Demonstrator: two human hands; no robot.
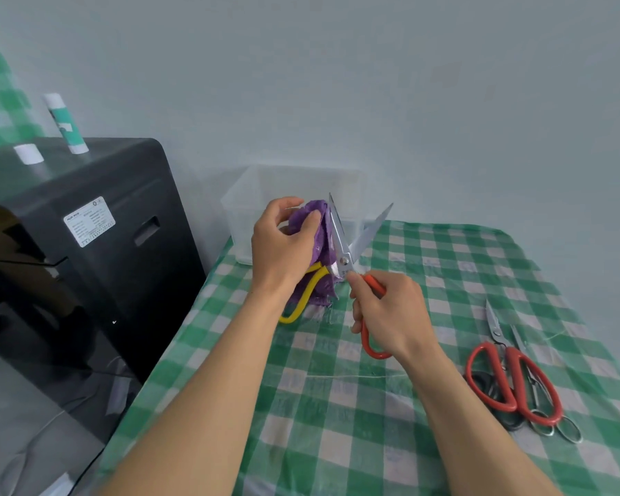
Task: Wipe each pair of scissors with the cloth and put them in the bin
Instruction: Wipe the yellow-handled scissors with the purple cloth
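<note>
Two hands work above the bench: the left hand grips the purple cloth against one blade of the open scissors, and the right hand grips their orange handle. The clear bin stands just behind. Spare scissors lie well right.

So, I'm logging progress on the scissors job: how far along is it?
Done: little, it seems; I can make out no scissors through the cloudy walls of the clear bin. In hand: the left hand holds the purple cloth against a blade of the open scissors, which the right hand grips by the orange handle. Left: the pile of scissors on the table, then binning.
</note>
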